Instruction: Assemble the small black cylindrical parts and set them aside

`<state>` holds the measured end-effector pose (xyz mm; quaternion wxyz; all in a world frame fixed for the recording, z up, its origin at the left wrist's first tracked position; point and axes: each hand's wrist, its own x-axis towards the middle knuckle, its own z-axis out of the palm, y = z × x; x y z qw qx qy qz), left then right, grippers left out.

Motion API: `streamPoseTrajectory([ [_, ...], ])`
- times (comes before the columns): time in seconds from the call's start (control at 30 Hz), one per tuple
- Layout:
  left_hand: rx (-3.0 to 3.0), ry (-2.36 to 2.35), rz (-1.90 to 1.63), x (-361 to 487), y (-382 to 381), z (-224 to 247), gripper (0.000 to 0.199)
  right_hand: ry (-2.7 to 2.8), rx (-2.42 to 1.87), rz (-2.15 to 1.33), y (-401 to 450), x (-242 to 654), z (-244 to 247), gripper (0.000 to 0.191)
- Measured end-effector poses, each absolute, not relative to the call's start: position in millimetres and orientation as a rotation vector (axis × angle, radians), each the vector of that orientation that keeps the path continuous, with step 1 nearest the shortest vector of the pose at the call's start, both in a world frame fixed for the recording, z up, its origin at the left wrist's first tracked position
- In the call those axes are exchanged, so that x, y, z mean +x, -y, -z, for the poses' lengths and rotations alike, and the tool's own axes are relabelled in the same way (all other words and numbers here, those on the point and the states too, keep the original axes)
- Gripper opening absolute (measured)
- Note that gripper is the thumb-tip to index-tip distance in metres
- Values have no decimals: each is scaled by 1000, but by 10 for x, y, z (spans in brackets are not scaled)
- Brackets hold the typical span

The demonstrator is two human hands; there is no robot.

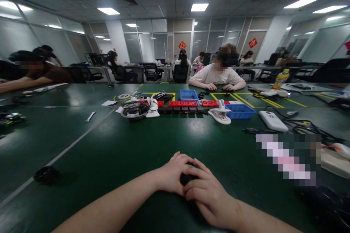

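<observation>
My left hand [173,173] and my right hand [209,194] meet over the green table, close to its near side. Between them is a small dark, rounded object [187,178], mostly covered by my fingers, so its kind does not show. The left hand curls around its far and left sides. From the right, my other hand's bent fingers close over it, and the fingertips of both hands touch or overlap. A black bundled item [46,174] lies on the table to the left, apart from my hands.
Ahead stand a red power strip [182,103], a metal bowl [133,111] with cables, a white clip [220,112] and a blue bin [239,110]. A wrench [90,117] lies left, a white power bank [272,121] right. A person [218,74] sits across.
</observation>
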<state>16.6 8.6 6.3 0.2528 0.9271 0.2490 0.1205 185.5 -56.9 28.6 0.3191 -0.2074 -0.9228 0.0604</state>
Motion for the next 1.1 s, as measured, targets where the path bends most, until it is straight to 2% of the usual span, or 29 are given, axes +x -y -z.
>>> streamPoseTrajectory([
  [0.13, 2494, -769, -422, 199, -13, -80, 77, 2290, -642, -107, 564, 1937, -249, 32],
  [0.3, 2485, -1034, -555, 287, 128, -78, 86, 2119, -929, -130, 486, 1926, -124, 40],
  [0.37, 2482, -1124, -546, 317, 167, -71, 82, 2089, -1028, -166, 455, 1895, -100, 40],
  [0.5, 2475, -1152, -506, 334, 178, -60, 54, 2124, -1116, -193, 431, 1858, -118, 21],
  [0.57, 2475, -1116, -507, 324, 156, -60, 47, 2137, -1099, -202, 432, 1858, -139, 15],
  [0.7, 2468, -1018, -525, 286, 77, -50, 44, 2151, -1022, -236, 442, 1867, -171, 18],
  [0.87, 2439, -896, -500, 244, -22, -8, 51, 2205, -914, -314, 463, 1880, -218, 34],
  [0.93, 2427, -848, -451, 234, -47, 5, 47, 2240, -879, -327, 474, 1883, -233, 38],
  [1.1, 2419, -778, -391, 214, -84, 0, 56, 2304, -767, -353, 499, 1869, -240, 25],
])
